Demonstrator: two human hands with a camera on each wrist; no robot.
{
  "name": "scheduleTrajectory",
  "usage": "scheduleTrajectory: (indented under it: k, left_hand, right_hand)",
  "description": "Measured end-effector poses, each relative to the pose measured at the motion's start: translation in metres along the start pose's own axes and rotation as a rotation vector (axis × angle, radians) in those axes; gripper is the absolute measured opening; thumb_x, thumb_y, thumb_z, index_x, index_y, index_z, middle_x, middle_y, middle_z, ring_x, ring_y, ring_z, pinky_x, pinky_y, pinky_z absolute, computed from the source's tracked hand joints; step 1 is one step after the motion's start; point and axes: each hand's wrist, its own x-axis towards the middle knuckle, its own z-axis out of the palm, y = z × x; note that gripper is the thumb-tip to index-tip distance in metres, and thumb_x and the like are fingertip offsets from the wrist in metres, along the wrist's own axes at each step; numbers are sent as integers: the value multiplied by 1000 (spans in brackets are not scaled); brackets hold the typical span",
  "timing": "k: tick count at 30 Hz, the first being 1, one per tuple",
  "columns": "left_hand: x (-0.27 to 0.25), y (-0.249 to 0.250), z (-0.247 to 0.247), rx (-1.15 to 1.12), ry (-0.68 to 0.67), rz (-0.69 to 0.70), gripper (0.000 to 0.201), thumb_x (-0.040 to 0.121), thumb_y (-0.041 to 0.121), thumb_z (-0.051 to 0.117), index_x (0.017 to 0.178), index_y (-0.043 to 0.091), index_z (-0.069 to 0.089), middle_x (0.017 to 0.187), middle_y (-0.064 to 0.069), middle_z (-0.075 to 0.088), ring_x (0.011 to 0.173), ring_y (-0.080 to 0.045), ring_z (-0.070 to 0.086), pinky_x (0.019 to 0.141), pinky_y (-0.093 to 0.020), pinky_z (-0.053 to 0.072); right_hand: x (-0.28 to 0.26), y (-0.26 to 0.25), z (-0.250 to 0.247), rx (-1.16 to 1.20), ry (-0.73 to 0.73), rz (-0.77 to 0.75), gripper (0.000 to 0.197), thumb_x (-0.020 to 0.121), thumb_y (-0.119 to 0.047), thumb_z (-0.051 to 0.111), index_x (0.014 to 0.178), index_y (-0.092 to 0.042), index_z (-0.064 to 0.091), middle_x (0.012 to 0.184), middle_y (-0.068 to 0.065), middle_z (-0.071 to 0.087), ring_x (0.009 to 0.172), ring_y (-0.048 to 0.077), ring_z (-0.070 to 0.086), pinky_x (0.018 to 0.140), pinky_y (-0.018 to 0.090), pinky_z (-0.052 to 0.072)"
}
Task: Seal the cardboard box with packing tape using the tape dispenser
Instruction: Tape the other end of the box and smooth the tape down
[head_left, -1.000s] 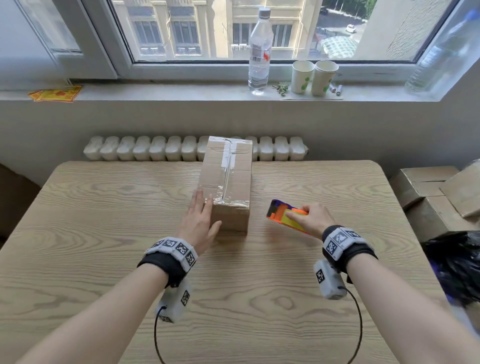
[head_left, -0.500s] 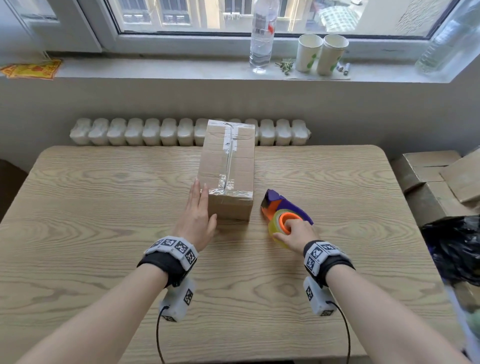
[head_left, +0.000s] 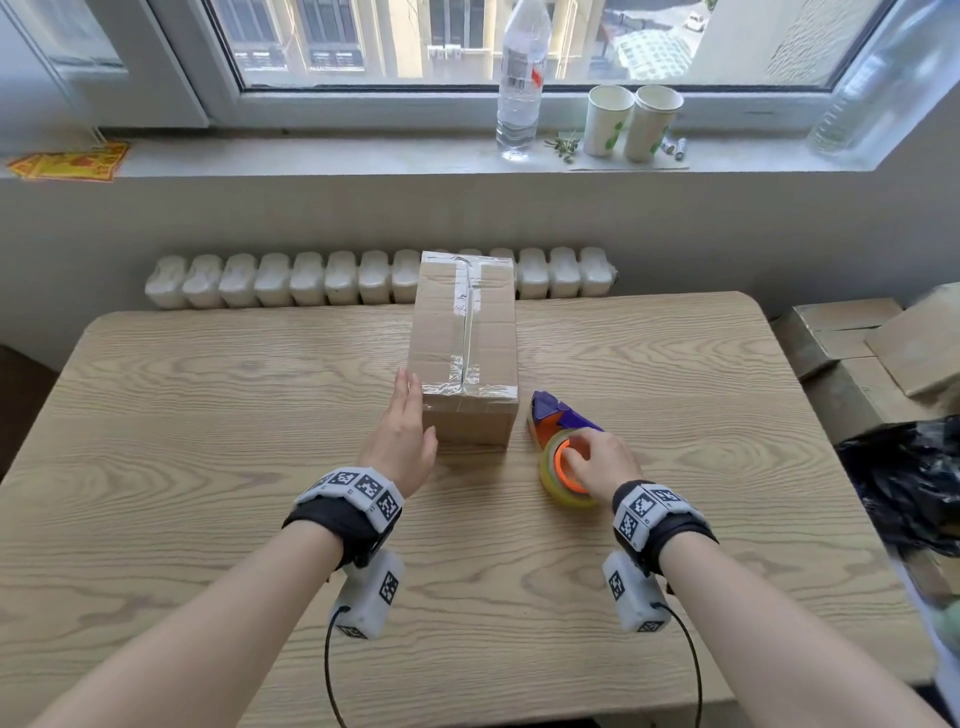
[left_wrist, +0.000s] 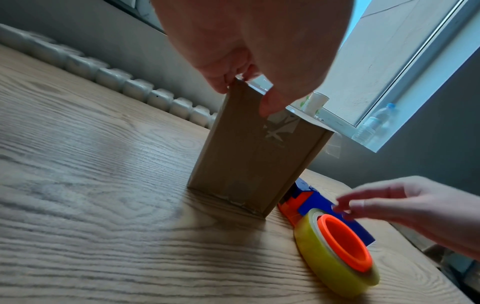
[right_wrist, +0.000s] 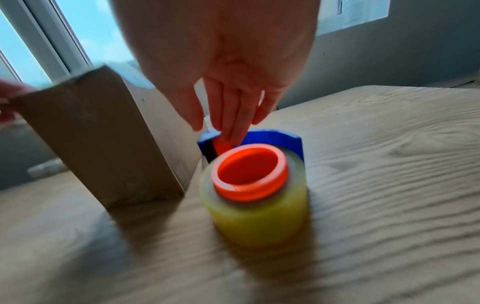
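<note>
Left grip flat against taped box; right grip released (over tape dispenser)

The table is pale wood with a bold wavy grain and a matt finish. On it stands a cardboard box, brown, matt and a little creased, with strips of clear packing tape shining glossy and wrinkled along its top seam. The tape dispenser beside it is smooth plastic, blue and bright orange, and its tape roll looks yellowish, translucent and slick. On the sill, a clear plastic bottle and two matt paper cups.
</note>
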Motion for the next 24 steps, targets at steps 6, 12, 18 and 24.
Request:
scheduleTrajectory:
  k: [6, 12, 18, 24]
  left_hand:
    - [-2, 1, 1, -35, -9, -54, 65, 94, 12, 39, 146, 2, 0, 158, -13, -2, 134, -32, 36, 102, -39, 39]
    - [-7, -1, 1, -60, 30, -49, 61, 94, 9, 36, 146, 2, 5, 157, -16, 8, 130, -33, 42, 100, -38, 40]
    - [-11, -5, 1, -32, 22, -50, 64, 93, 9, 39, 146, 4, 6, 126, -28, 55, 84, -36, 59, 68, -35, 41]
    - [0, -15, -18, -112, 151, -56, 34, 97, 21, 37, 129, 15, 48, 91, -19, 70, 84, -36, 65, 71, -37, 46]
  right_hand:
    - [-18, -46, -17, 372, 104, -104, 55, 83, -14, 55, 137, -17, 46, 140, 5, 52, 130, 22, 46, 109, 33, 35]
    - [-25, -66, 5, 482, -43, -153, 73, 73, -12, 47, 144, -16, 34, 149, 2, 39, 139, 15, 34, 116, 35, 28]
    - [-22, -69, 18, 659, -88, -125, 80, 66, -3, 42, 145, -10, 30, 151, 6, 35, 140, 13, 31, 117, 36, 25]
    - [-14, -71, -3, 464, 177, -166, 33, 92, -13, 51, 124, -13, 61, 123, 4, 65, 118, 16, 57, 105, 32, 42]
